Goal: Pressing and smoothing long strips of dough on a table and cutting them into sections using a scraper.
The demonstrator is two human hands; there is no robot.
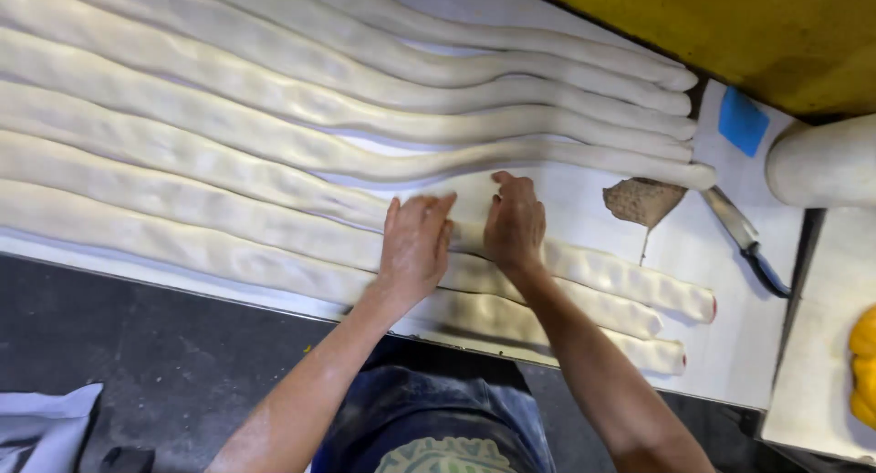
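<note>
White worktop (730, 345) carries long dough ropes side by side. Left hand (415, 245) and right hand (516, 222) lie flat and open, gripping nothing, on one dough rope (630, 277) at centre. Even palm pressure should keep thickness uniform. Knife (744, 236) at three o'clock.

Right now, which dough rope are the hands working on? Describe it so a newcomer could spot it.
Start at the white table covered in long dough ropes. Count up from the near edge: it is the third dough rope. Unlike its neighbours, it has the left hand and the right hand pressed flat on it, side by side.
</note>
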